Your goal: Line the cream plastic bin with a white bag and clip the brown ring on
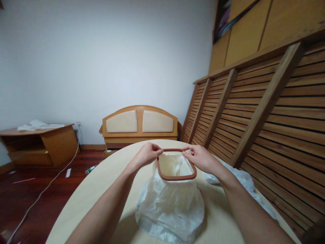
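A bin lined with a white plastic bag stands upright on the round pale table, the bag draping down over its outside. Around the bin's mouth sits a brown rounded-square rim ring. My left hand pinches the ring at its far left corner between thumb and fingers. At the far right corner my right hand grips the same ring, thumb on the inner side. The bin's own walls are mostly hidden under the bag.
More white plastic bags lie on the table's right side. A slatted wooden frame leans close on the right. Behind the table stands a padded headboard. A low wooden cabinet and a white cable are at the left.
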`<state>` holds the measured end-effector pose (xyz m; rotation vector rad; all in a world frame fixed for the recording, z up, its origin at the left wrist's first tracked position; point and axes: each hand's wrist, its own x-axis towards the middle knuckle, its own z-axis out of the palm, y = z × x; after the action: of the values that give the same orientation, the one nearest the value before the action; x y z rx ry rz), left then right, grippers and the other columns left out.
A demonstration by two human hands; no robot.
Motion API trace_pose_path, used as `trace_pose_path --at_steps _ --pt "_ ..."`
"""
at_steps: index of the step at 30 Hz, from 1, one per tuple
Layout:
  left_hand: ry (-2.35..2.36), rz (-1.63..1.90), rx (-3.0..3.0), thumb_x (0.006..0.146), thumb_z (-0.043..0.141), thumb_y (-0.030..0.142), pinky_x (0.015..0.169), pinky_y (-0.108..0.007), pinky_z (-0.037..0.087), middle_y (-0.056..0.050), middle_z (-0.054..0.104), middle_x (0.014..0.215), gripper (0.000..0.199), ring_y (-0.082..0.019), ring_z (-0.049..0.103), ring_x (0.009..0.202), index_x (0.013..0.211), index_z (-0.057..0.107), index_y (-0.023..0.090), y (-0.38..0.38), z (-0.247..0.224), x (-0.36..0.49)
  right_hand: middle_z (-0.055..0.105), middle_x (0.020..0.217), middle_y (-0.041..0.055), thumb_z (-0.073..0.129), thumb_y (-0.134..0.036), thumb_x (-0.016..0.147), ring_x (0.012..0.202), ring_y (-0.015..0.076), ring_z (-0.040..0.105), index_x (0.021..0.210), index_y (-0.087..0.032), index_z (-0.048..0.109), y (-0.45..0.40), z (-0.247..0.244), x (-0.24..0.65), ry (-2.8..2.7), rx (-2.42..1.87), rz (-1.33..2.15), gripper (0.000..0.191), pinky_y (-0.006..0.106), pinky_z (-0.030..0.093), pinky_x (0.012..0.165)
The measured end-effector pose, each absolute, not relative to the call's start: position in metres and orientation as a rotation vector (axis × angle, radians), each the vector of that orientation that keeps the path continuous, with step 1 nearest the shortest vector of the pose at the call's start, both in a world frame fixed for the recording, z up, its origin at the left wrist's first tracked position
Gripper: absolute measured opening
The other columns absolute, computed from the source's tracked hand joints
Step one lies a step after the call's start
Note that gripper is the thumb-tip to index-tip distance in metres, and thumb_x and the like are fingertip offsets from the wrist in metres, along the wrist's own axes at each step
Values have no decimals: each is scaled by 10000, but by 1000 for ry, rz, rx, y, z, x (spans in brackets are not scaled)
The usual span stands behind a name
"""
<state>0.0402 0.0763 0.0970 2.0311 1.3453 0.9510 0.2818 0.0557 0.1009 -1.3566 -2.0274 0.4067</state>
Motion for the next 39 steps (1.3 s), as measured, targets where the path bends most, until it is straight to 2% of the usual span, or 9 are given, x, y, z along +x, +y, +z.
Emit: trace_pose_path --at_steps 4,8,16,21,28,33,39 --pt "1384 909 2055 729 588 412 522 -240 339 -42 651 635 381 -154 533 578 834 755 86 84 89 38 767 869 89 549 -314 856 738 199 687 1051 -116 741 63 92 281 -2053 -1339 461 338 250 467 608" --pt "1401 902 2068 735 585 433 547 -250 364 -68 693 680 398 -176 577 622 836 768 94 86 86 38 765 790 58 582 -256 800 683 185 674 986 -139 768 68 85 281 -2021 -1341 487 288 232 461 580" --pt "1443 886 2064 727 583 434 570 -253 379 -68 701 672 399 -188 594 640 802 780 95 86 86 37 749 750 45 571 -275 794 633 176 645 995 -147 778 70 83 280 -2038 -1382 441 315 234 432 558" --pt "1450 866 2087 731 588 445 566 -252 367 -58 674 644 398 -176 566 616 785 779 100 84 86 35 699 642 26 544 -293 814 587 174 608 989 -138 777 66 88 277 -2079 -1425 397 330 240 365 509" --pt "1448 844 2116 741 590 440 554 -245 355 -46 653 622 393 -164 547 598 789 783 101 85 87 35 747 743 50 531 -263 821 681 195 660 941 -141 786 62 91 275 -2116 -1409 405 307 253 418 592" --pt "1470 833 2133 751 580 444 545 -245 347 -42 662 633 390 -158 552 593 783 776 108 88 84 34 715 658 35 542 -279 824 623 184 633 993 -131 761 62 88 275 -2122 -1429 385 314 250 397 562" --pt "1540 802 2185 765 574 424 539 -248 340 -53 683 649 370 -165 573 596 793 782 119 87 84 35 745 769 70 522 -296 874 705 202 657 969 -148 762 58 90 274 -2170 -1428 318 298 267 427 616"
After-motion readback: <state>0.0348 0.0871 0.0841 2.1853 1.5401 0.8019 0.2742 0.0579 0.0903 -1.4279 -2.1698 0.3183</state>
